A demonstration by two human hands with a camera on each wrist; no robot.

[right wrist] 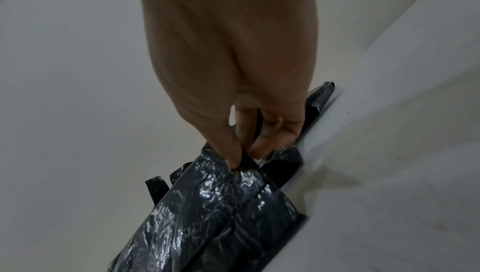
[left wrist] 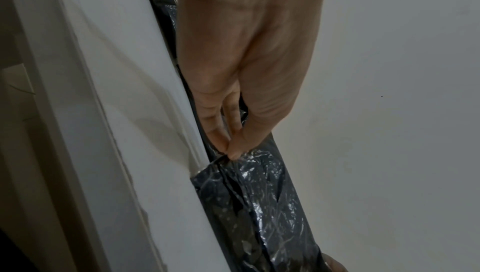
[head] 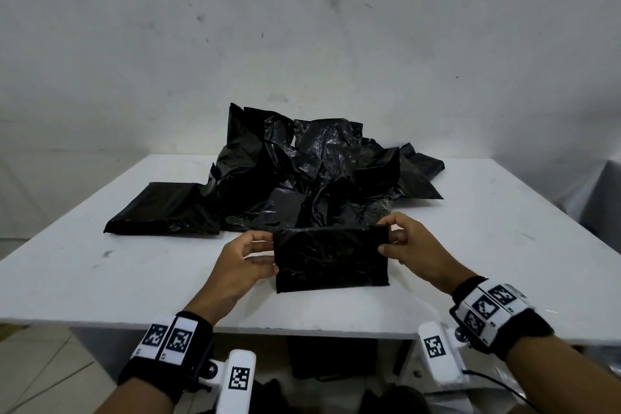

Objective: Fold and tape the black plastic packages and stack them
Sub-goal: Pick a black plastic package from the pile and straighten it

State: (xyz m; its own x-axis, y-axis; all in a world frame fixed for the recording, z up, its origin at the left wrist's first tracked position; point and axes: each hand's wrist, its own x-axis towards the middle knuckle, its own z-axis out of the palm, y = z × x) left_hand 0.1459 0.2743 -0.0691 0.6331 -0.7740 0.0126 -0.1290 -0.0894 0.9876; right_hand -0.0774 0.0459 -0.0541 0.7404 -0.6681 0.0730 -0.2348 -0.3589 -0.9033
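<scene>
The flat white table is carrying everything here, and the heap of crumpled black plastic bags is sprawling across its far half. Just in front of that heap, toward the table's near edge, the folded rectangular black plastic package is lying with its far edge lifted. The left hand is pinching the package's left corner between thumb and fingers, while the right hand is pinching the right corner, thumb pressing the plastic.
</scene>
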